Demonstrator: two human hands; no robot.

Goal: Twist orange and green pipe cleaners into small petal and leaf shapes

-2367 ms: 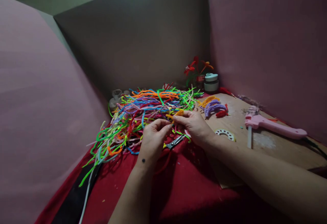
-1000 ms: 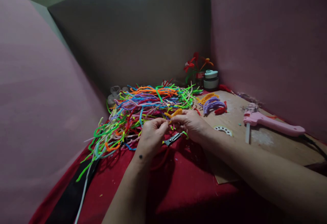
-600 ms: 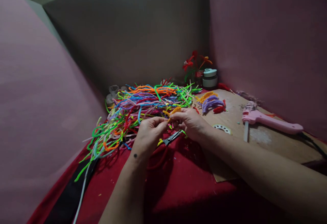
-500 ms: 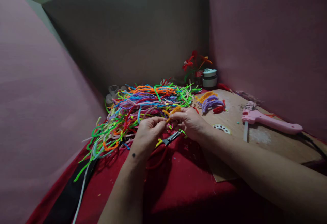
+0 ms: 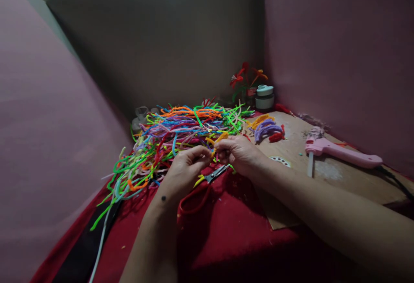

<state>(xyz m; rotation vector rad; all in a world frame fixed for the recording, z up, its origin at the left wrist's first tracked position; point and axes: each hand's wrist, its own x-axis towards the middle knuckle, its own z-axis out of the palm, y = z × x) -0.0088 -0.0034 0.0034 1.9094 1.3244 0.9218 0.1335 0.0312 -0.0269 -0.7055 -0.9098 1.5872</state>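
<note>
Scissors (image 5: pixel 216 174) lie nearest on the desk (image 5: pixel 239 231), presumably for quick reach. Above them, the left hand (image 5: pixel 186 167) and right hand (image 5: pixel 242 153) pinch an orange pipe cleaner (image 5: pixel 222 136) between their fingers, apparently steadying both ends; the pipe-cleaner pile (image 5: pixel 190 123) spreads behind, handy.

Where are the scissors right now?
In the head view, the scissors lie near the middle on the red cloth, just below and between the left hand and right hand.

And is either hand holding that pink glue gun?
No, the pink glue gun lies on the brown board, apart from the left hand and right hand.
</note>
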